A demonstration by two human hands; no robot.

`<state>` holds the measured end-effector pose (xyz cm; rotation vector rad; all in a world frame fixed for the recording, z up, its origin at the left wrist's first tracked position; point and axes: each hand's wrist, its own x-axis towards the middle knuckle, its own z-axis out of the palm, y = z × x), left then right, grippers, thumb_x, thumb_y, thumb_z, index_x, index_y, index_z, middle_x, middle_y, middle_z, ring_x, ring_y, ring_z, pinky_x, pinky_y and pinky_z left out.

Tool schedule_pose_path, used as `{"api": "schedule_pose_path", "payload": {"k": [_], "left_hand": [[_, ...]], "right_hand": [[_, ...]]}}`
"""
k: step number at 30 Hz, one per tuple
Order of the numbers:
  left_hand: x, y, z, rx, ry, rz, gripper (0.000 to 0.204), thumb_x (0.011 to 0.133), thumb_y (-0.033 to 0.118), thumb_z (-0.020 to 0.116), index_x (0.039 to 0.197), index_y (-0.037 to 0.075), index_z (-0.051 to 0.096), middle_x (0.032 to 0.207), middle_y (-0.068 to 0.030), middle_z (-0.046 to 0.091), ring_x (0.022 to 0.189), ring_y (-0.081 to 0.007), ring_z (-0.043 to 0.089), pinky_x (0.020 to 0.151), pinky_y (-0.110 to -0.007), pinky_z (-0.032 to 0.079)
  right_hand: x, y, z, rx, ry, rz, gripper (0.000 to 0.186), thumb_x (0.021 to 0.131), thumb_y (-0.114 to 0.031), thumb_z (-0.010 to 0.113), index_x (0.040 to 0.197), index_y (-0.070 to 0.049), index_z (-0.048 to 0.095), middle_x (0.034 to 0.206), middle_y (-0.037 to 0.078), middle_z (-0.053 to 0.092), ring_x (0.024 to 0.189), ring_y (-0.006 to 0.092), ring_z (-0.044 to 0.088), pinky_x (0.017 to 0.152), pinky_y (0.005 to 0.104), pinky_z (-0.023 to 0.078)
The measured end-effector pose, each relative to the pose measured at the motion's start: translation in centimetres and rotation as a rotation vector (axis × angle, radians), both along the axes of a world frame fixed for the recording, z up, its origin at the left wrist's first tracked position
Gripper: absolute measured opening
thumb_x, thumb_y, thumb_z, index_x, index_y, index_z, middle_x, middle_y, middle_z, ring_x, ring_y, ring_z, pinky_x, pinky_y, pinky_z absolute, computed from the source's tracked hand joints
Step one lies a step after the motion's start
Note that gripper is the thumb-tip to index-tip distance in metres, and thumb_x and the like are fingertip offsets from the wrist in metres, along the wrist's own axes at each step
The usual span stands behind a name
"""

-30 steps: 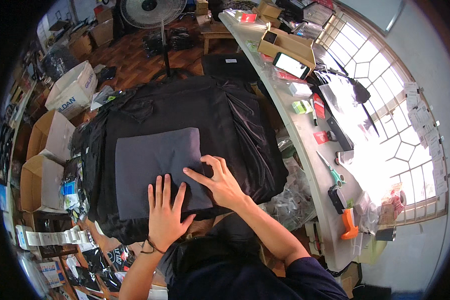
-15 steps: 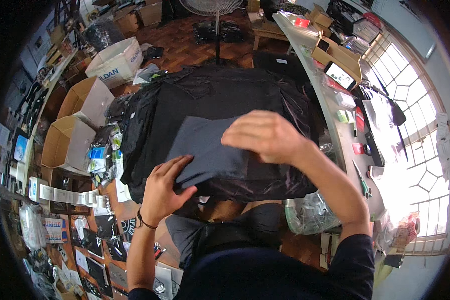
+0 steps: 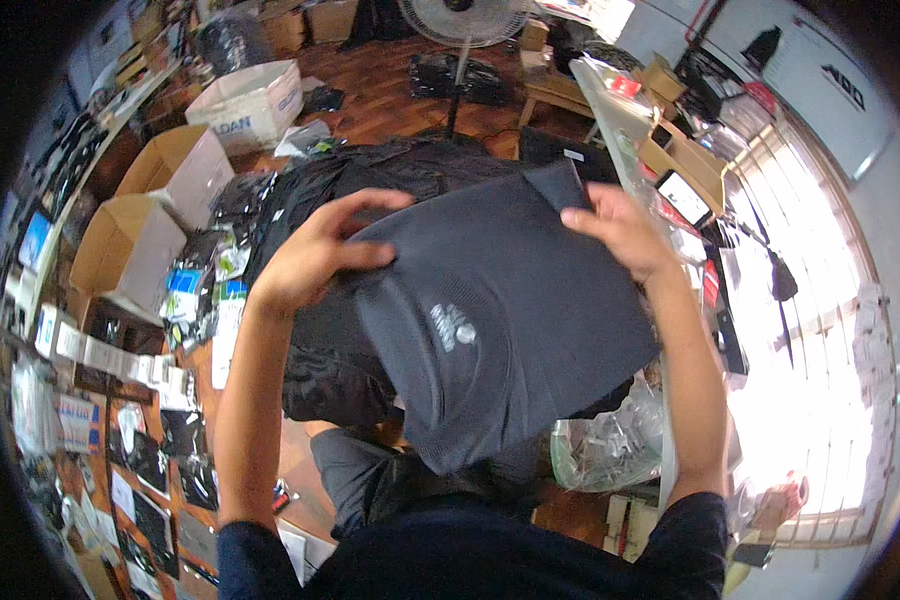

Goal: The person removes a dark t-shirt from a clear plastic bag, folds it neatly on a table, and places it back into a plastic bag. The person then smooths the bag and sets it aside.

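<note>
A folded dark grey T-shirt [image 3: 555, 310] is held up in front of me, its ribbed collar and a small pale neck print facing me. My left hand [image 3: 330, 245] is closed at the shirt's upper left edge, thumb on the near face. At the upper right corner, my right hand [image 3: 625, 235] grips the fabric between thumb and fingers. Below and behind the shirt lies a black cloth surface [image 3: 335, 355], largely hidden by it.
Open cardboard boxes [image 3: 125, 250] and plastic-wrapped packets stand on the left. A long table [image 3: 610, 105] with a phone [image 3: 683, 198] runs along the right, beside a barred window. A clear plastic bag [image 3: 615, 440] hangs near my right forearm. Beyond stands a fan [image 3: 460, 20].
The grey fabric lay folded flat on the black cloth, with my left hand on it and my right hand above. Now both hands hold the T-shirt raised, collar side showing.
</note>
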<state>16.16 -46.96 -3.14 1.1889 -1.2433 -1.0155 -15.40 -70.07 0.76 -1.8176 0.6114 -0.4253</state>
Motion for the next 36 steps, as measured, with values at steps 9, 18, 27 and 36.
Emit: {"api": "schedule_pose_path", "payload": {"k": [9,18,27,36], "left_hand": [[2.0,-8.7,-10.4,0.307,-0.676,0.008,0.071,0.094,0.028,0.082,0.153,0.003,0.051,0.138,-0.0210,0.063,0.117,-0.0310,0.066,0.103,-0.042,0.055],[-14.0,-0.8,-11.5,-0.184,-1.172,-0.065,0.090,0.092,0.056,0.072,0.158,0.002,0.046,0.166,-0.0187,0.042,0.159,-0.0394,0.031,0.129,-0.058,0.025],[-12.9,0.6,-12.8,-0.148,-1.193,-0.130,0.083,0.090,0.055,0.073,0.154,0.006,0.055,0.172,-0.0151,0.037,0.161,-0.0367,0.028,0.131,-0.057,0.021],[-13.7,1.3,-12.6,-0.374,-1.118,-0.084,0.036,0.083,0.025,0.084,0.116,0.011,0.074,0.130,-0.0065,0.063,0.129,-0.0274,0.057,0.111,-0.049,0.045]], "right_hand": [[-5.8,1.0,-15.8,-0.392,0.173,-0.377,0.050,0.094,-0.012,0.078,0.143,-0.006,0.066,0.134,0.015,0.071,0.115,0.0246,0.070,0.092,0.0362,0.057],[-3.7,8.0,-15.3,-0.947,0.258,0.192,0.056,0.092,-0.027,0.077,0.143,-0.008,0.065,0.162,0.014,0.051,0.153,0.0338,0.043,0.128,0.0503,0.032],[-7.0,8.2,-16.6,-0.963,0.127,0.199,0.059,0.085,-0.030,0.082,0.139,-0.012,0.068,0.157,0.013,0.057,0.147,0.0329,0.051,0.123,0.0504,0.039],[-7.9,10.2,-17.8,-1.095,-0.052,0.184,0.039,0.078,-0.018,0.087,0.115,-0.009,0.076,0.117,0.006,0.069,0.108,0.0259,0.067,0.092,0.0398,0.055]]}}
